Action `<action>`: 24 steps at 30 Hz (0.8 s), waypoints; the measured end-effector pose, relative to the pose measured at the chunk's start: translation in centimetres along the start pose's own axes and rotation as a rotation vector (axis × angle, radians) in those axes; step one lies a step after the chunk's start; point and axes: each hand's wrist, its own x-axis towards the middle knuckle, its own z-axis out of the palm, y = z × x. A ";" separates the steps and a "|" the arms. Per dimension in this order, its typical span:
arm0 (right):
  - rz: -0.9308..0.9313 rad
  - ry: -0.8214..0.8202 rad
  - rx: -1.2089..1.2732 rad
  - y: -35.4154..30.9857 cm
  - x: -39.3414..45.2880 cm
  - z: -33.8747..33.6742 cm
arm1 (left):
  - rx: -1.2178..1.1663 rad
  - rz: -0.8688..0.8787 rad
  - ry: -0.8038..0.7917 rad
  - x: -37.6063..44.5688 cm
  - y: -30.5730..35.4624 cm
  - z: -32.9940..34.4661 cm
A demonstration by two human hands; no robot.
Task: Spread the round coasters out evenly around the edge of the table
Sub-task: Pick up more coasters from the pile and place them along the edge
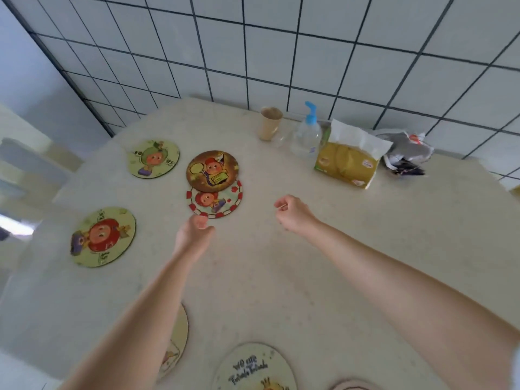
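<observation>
Where the left forearm [146,313] crosses, one coaster [178,339] half hidden, another [254,367] cropped.

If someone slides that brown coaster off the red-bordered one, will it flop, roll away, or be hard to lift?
The brown coaster looks like a thin, flat, rigid disc, so it probably stays stiff. Lying flat, partly overlapping the red-bordered coaster, it should slide rather than roll. Its low edge on the smooth table may make it fiddly to pick up.

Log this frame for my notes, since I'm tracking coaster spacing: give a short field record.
stacked: brown coaster overlapping red-rimmed coaster
left edge: green coaster, apple coaster
near edge: three coasters, partly cut off or hidden
left hand: empty, near red-rimmed coaster
right hand: empty, loosely curled
clutter: cup, pump bottle, tissue pack
</observation>
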 end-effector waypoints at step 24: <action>0.250 -0.059 0.415 -12.6 17.3 7.8 | -0.627 -0.272 0.125 19.8 5.3 -2.2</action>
